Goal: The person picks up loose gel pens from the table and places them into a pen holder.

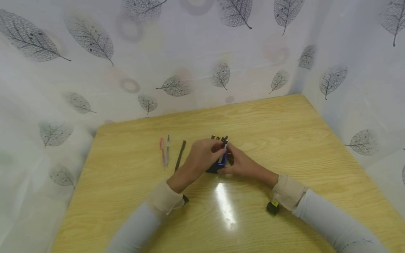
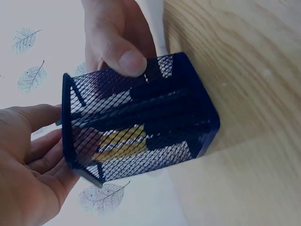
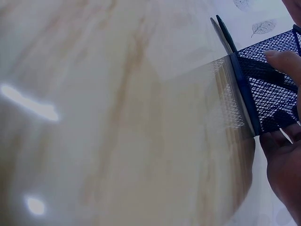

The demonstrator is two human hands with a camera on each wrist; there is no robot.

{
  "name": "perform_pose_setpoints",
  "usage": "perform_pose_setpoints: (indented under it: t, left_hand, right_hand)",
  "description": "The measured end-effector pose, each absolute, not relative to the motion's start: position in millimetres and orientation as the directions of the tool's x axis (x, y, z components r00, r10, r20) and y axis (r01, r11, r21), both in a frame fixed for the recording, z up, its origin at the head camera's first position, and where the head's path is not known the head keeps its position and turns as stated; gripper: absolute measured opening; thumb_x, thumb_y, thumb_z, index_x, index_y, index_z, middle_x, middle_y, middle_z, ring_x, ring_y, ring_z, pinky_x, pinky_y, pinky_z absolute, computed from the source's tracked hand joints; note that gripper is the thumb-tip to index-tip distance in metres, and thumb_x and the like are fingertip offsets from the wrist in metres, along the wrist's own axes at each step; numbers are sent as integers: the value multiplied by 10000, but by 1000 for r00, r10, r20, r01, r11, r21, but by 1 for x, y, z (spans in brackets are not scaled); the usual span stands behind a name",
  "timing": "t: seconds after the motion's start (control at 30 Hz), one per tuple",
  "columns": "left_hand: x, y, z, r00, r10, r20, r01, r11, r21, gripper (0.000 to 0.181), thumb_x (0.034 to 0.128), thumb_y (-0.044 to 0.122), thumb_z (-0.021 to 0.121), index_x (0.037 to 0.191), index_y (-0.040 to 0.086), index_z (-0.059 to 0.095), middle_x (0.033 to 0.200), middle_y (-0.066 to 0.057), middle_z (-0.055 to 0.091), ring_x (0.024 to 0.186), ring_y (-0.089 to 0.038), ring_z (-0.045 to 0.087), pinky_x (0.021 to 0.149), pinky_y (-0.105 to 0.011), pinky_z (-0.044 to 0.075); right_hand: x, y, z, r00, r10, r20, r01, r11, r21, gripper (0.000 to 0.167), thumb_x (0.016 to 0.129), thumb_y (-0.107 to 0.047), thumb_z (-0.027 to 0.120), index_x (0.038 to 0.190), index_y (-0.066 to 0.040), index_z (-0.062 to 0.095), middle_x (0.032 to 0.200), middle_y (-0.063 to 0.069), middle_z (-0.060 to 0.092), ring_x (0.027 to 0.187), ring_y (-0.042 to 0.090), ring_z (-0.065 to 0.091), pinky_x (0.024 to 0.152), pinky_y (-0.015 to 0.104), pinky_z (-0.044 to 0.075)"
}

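Observation:
A dark blue mesh pen holder (image 1: 225,161) stands on the table between the two hands. My right hand (image 1: 243,162) grips its side; the thumb presses the mesh wall (image 2: 164,106) in the left wrist view. My left hand (image 1: 200,156) is at the holder's top, pinching a pen (image 1: 225,141) with a dark upper end. Through the mesh, dark shapes and yellow sticks (image 2: 123,142) show inside. Several dark and yellow ends (image 1: 217,137) rise above the rim behind the left fingers. The left fingertips are partly hidden behind the rim in the left wrist view.
Left of the holder lie a black pen (image 1: 180,156), a clear pen (image 1: 168,151) and a red-capped pen (image 1: 162,153). The wooden table (image 1: 269,126) backs onto a leaf-printed curtain (image 1: 202,45). Black wrist devices (image 1: 272,208) hang below the cuffs.

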State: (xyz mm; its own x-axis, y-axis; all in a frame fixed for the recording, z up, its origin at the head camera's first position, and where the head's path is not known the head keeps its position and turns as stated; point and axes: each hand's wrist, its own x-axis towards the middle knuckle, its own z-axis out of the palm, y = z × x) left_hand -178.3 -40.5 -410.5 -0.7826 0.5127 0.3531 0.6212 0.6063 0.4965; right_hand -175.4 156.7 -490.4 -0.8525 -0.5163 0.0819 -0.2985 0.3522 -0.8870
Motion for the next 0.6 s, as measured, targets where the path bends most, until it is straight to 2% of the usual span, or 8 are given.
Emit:
perform_pose_setpoints:
  t: [0.17,0.37,0.5,0.6]
  left_hand:
    - [-178,-48,-404,-749,515,418,663,594,456,216,920,181,793,1077,34,776,960,-88,800,823,-169,737,741,-251,626]
    - [-181,-63,-398,-695,512,504,710,599,370,294,907,159,799,1156,14,743,1061,-118,787,947,-244,725,873,-329,629]
    - [-185,-77,-398,-698,481,531,696,629,346,316,911,140,783,1194,10,728,1146,-137,773,1090,-295,717,1007,-377,602]
    - [-190,-87,-401,-707,454,542,676,657,332,320,914,132,772,1205,6,722,1170,-155,765,1117,-318,712,1026,-400,596]
  right_hand:
    - [-176,157,-491,-854,-514,82,-287,333,-898,941,792,-197,909,1549,-175,351,1484,88,570,1349,282,602,1179,456,483]
    - [-177,157,-493,-864,-500,56,-257,345,-903,935,771,-195,921,1525,-183,369,1447,81,599,1330,280,622,1173,440,491]
    - [-177,157,-492,-866,-498,56,-260,351,-900,975,751,-222,933,1539,-185,360,1457,88,594,1339,290,615,1186,464,476]
    - [-177,157,-493,-869,-493,47,-250,355,-901,996,743,-235,939,1547,-194,352,1467,84,590,1349,287,609,1195,466,465]
